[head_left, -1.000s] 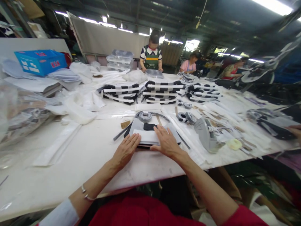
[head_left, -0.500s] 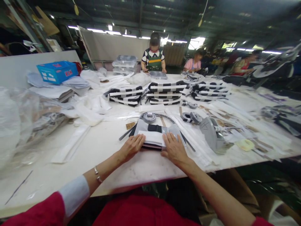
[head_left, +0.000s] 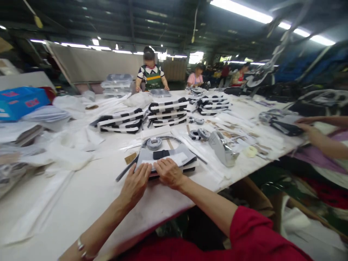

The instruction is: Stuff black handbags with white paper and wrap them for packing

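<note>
A folded grey bag (head_left: pixel 179 149) lies flat in front of me with a black strap piece (head_left: pixel 161 154) across its top. A white sheet (head_left: pixel 176 159) is laid over the bag's near part. My left hand (head_left: pixel 137 181) rests flat on the near left edge, fingers stretched out. Close beside it, my right hand (head_left: pixel 170 173) lies on the white sheet, its fingers bent a little and pressing down; its thumb is hidden. Just behind the bag sits a coiled grey strap (head_left: pixel 154 143). A brown tag (head_left: pixel 130 158) lies at the left corner.
Stacks of black-and-white bags (head_left: pixel 168 110) stand farther back. To the right are a grey tape dispenser (head_left: pixel 221 148), more strap coils (head_left: pixel 199 134) and paper scraps. A blue box (head_left: pixel 23 103) and white wrapping lie left. A co-worker's hands (head_left: pixel 310 125) work at right; other people stand behind.
My view has turned right, bringing a co-worker's hands in at the right. My right hand has slid left along the white sheet, close to my left hand.
</note>
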`<state>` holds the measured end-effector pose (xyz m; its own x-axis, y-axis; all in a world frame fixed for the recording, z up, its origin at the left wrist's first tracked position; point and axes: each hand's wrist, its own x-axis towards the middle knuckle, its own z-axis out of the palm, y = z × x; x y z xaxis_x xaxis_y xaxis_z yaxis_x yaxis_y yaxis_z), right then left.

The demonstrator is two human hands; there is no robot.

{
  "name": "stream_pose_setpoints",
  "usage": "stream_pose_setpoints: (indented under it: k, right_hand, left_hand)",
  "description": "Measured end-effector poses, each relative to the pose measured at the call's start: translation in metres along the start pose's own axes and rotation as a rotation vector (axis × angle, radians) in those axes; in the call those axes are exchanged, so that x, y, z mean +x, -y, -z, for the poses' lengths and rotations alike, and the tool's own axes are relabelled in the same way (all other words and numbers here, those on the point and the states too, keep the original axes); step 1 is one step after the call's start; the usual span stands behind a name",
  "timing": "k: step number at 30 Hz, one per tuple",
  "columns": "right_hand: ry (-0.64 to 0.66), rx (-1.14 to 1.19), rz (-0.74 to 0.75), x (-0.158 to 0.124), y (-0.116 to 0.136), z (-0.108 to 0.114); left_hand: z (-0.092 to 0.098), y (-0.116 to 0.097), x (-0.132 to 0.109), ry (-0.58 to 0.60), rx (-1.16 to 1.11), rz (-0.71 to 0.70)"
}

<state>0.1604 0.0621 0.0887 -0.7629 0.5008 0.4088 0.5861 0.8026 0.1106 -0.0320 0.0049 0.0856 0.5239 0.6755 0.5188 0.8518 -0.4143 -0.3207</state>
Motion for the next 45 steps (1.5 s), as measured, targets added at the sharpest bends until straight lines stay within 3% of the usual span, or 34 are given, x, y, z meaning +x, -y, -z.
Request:
stream_pose_setpoints:
  k: [7, 12, 15, 18, 21, 24, 25, 27, 29, 31, 36, 45]
  right_hand:
    - [0.060, -0.025, 0.104, 0.020, -0.011, 0.010]
    - [0.042, 0.002, 0.147, 0.024, 0.006, 0.009]
    - [-0.032, 0.057, 0.123, 0.021, 0.017, 0.026]
    - [-0.186, 0.135, 0.111, 0.001, 0.007, 0.058]
    - [-0.354, 0.173, -0.160, -0.043, -0.036, 0.083]
    - [-0.452, 0.139, -0.569, -0.098, -0.095, 0.079]
    - [-0.416, 0.110, -0.637, -0.116, -0.112, 0.071]
    - [-0.198, 0.040, -0.723, -0.143, -0.138, 0.051]
    - [0.039, -0.038, -0.782, -0.160, -0.151, 0.031]
    - [0.167, -0.087, -0.820, -0.167, -0.153, 0.017]
    - [0.255, -0.126, -0.876, -0.164, -0.149, 0.014]
    - [0.361, -0.138, -0.993, -0.136, -0.159, 0.050]
  left_hand:
    - [0.004, 0.013, 0.008, -0.135, 0.177, -0.106]
    - [0.005, 0.026, -0.012, -0.149, 0.153, -0.128]
    - [0.005, 0.028, -0.027, -0.175, 0.121, -0.099]
    - [0.006, 0.026, -0.036, -0.182, 0.105, -0.002]
    - [0.006, 0.020, -0.040, -0.138, 0.123, 0.114]
    - [0.005, 0.016, -0.041, -0.118, 0.130, 0.176]
    - [0.004, 0.015, -0.041, -0.117, 0.129, 0.196]
    - [0.003, 0.013, -0.040, -0.113, 0.128, 0.238]
    - [0.003, 0.011, -0.039, -0.110, 0.129, 0.271]
    - [0.004, 0.010, -0.038, -0.108, 0.121, 0.303]
    - [0.004, 0.010, -0.037, -0.112, 0.079, 0.358]
    - [-0.001, 0.013, -0.042, -0.096, -0.041, 0.503]
